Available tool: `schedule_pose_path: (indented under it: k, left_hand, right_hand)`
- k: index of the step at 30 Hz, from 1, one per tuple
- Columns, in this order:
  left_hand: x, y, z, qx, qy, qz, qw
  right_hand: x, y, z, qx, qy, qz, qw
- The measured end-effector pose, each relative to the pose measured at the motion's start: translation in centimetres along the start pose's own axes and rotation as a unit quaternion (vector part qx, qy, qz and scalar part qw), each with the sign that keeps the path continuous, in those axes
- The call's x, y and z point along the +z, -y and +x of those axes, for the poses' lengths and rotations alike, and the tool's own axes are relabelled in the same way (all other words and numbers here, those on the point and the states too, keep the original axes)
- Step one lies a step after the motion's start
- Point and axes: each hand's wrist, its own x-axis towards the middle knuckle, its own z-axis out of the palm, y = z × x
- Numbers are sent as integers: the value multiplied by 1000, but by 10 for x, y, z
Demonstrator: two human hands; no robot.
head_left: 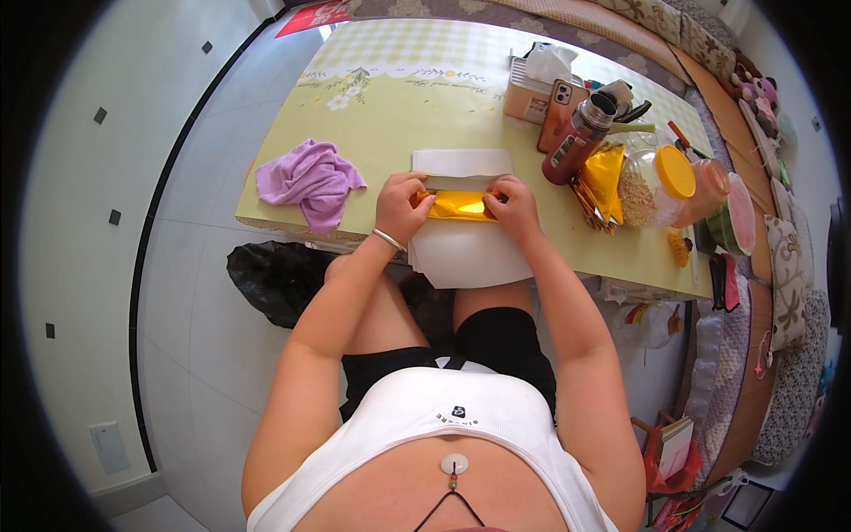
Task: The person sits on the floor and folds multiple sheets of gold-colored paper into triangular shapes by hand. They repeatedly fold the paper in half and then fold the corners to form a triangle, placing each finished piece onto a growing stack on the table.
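Note:
A strip of shiny gold foil paper [459,206] is stretched between my two hands near the table's front edge. My left hand [403,209] pinches its left end, and my right hand [514,207] grips its right end. Beneath the foil lies white paper [465,253], which hangs past the table edge toward my lap. Just beyond my fingers, a white strip of paper [462,162] shows, perhaps part of the same sheet; I cannot tell. More gold foil sheets [600,182] stand bunched to the right, next to a maroon flask [579,140].
A purple cloth [312,182] lies crumpled at the left. On the right stand a phone [561,113], a tissue box [529,96], a yellow-lidded jar of grains [654,184] and a pink-lidded container [732,215]. A black plastic bag [277,279] hangs below the table's left front.

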Motion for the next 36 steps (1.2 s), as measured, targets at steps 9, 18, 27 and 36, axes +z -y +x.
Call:
schedule_pose_path:
  k: [9, 18, 27, 36]
  left_hand:
    - [15, 18, 26, -104, 77, 112, 985]
    - [20, 4, 11, 160, -16, 171, 972]
    - [29, -19, -21, 157, 192, 237, 939]
    - [32, -20, -21, 159, 192, 250, 936]
  right_hand:
    - [9, -10, -4, 14, -116, -135, 984]
    - [13, -13, -2, 28, -116, -200, 972]
    - [14, -6, -1, 41, -123, -217, 968]
    - [18, -10, -1, 55, -122, -253, 958]
